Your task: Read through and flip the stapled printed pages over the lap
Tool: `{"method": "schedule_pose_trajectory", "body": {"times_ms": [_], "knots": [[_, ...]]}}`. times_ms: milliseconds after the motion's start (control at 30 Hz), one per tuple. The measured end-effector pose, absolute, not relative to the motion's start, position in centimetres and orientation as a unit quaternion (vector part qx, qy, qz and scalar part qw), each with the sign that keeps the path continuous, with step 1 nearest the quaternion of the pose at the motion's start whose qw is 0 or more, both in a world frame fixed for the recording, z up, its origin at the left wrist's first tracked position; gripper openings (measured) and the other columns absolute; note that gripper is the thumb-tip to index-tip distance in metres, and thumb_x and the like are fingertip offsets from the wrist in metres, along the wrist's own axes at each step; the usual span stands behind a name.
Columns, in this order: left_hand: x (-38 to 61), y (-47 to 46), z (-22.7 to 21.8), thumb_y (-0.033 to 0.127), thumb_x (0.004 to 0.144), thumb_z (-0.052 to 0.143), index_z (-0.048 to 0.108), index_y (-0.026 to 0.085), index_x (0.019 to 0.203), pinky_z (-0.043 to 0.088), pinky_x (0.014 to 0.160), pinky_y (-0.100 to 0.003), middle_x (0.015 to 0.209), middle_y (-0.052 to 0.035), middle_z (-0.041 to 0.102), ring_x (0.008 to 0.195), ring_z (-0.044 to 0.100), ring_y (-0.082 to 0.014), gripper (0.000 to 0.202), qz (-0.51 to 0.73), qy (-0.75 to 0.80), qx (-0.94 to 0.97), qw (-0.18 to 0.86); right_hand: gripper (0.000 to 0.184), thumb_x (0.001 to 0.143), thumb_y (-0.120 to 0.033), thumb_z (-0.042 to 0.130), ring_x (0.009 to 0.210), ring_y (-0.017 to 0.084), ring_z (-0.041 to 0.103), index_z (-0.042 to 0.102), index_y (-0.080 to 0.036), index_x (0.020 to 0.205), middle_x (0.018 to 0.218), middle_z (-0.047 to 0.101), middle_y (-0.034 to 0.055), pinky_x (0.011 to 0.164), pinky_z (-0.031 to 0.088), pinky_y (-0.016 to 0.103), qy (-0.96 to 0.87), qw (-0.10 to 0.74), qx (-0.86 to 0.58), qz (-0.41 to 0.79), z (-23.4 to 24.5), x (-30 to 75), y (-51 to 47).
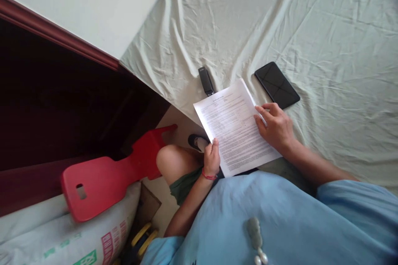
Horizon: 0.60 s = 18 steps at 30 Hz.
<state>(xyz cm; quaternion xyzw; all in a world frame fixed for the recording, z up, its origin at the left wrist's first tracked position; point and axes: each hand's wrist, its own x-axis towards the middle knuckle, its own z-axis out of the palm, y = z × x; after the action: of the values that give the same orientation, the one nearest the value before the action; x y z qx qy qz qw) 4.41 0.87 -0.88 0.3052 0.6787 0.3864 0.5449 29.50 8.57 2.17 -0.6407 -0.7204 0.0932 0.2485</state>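
- Gripping the near left edge of a paper (234, 126), the left hand (212, 157) is closed on it, thumb on the printed face and the other fingers hidden behind.
- A thin red bracelet (209, 176) circles that wrist.
- The right hand (275, 126) is clamped on the right edge of the same paper, thumb pressed on top and the fingers curled at the margin.
- The paper is a white page dense with small black print, too small to read. It is held between the two hands above the person's lap, and its far corner reaches over the near edge of the bed.
- Just beyond the right hand, a black phone (276, 85) lies face up on the bed sheet (326, 49), its screen dark.
- To the left of the phone, near the paper's far edge, a small black stick-shaped gadget (206, 80) lies on the sheet. What it is cannot be told.
- Below the left hand are a bare knee (171, 161) and green shorts, with a dark sandal (195, 140) on the floor past the knee.
- Further left, a red plastic stool (105, 174) lies tipped, resting on a white printed sack (77, 240).
- Dark wooden furniture (62, 103) fills the far left, with a pale wall above it.
- A light blue shirt (280, 223) fills the near edge of the view.
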Motion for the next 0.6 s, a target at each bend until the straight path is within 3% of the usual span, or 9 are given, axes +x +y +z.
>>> {"method": "schedule_pose_trajectory", "body": {"times_ms": [200, 367, 500, 600], "knots": [[4.4, 1.1, 0.6, 0.071, 0.095, 0.069, 0.084, 0.016, 0.093, 0.052, 0.088, -0.033, 0.093, -0.0109, 0.08, 0.095, 0.072, -0.0262, 0.057, 0.383, 0.686, 0.347, 0.512, 0.029, 0.107, -0.034, 0.056, 0.091, 0.024, 0.073, 0.082, -0.026, 0.116, 0.107, 0.079, 0.0092, 0.062, 0.045, 0.036, -0.722, 0.242, -0.642, 0.092, 1.8, 30.0, 9.0], [4.5, 1.4, 0.5, 0.081, 0.095, 0.06, 0.083, 0.015, 0.092, 0.053, 0.086, -0.034, 0.091, -0.0109, 0.08, 0.091, 0.072, -0.026, 0.069, 0.368, 0.679, 0.362, 0.522, 0.03, 0.106, -0.041, 0.056, 0.073, 0.021, 0.068, 0.079, -0.023, 0.098, 0.092, 0.079, 0.0079, 0.057, 0.035, 0.035, -0.706, 0.225, -0.659, 0.131, 2.0, 30.2, 9.3], [4.3, 1.7, -0.4, 0.081, 0.096, 0.057, 0.083, 0.014, 0.096, 0.055, 0.083, -0.033, 0.094, -0.0113, 0.081, 0.09, 0.074, -0.0259, 0.072, 0.359, 0.672, 0.357, 0.54, 0.041, 0.105, -0.051, 0.058, 0.061, 0.017, 0.059, 0.067, -0.023, 0.075, 0.067, 0.067, 0.0033, 0.056, 0.037, 0.033, -0.686, 0.273, -0.624, 0.257, 3.4, 30.8, 9.7], [4.3, 2.0, -0.4, 0.083, 0.094, 0.058, 0.082, 0.014, 0.094, 0.056, 0.086, -0.034, 0.097, -0.0123, 0.081, 0.091, 0.074, -0.0262, 0.073, 0.356, 0.666, 0.371, 0.54, 0.05, 0.105, -0.063, 0.056, 0.056, 0.015, 0.054, 0.066, -0.024, 0.076, 0.061, 0.059, -0.0001, 0.054, 0.04, 0.031, -0.637, 0.306, -0.574, 0.414, 4.2, 31.1, 9.9]]}}
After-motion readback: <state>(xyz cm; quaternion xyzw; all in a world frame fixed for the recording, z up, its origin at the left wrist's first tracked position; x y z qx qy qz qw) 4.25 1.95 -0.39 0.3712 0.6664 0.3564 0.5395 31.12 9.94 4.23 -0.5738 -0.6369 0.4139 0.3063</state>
